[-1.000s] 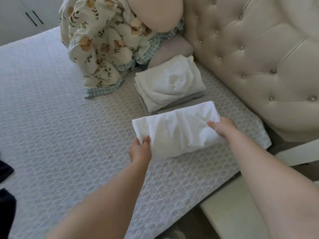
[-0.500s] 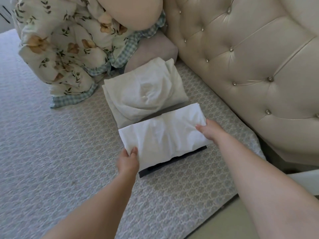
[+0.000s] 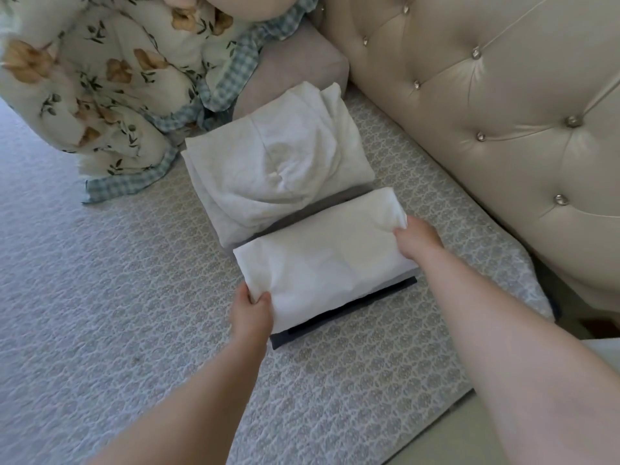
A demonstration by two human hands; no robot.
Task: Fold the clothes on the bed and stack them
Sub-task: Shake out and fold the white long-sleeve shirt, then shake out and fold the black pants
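My bed (image 3: 100,330) wears a pale patterned cover. On it lie a dark folded garment (image 3: 352,310) near me, a folded stack (image 3: 278,169) just beyond, a floral quilt (image 3: 100,95) far left, and a pillow (image 3: 302,68).

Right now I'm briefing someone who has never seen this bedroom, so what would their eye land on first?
First, the folded white garment in the middle, gripped at its ends by the left hand and right hand, over a dark folded piece. Just behind it lies a cream folded stack on the patterned bedspread. The floral quilt is bunched at upper left, and the tufted headboard fills the right.
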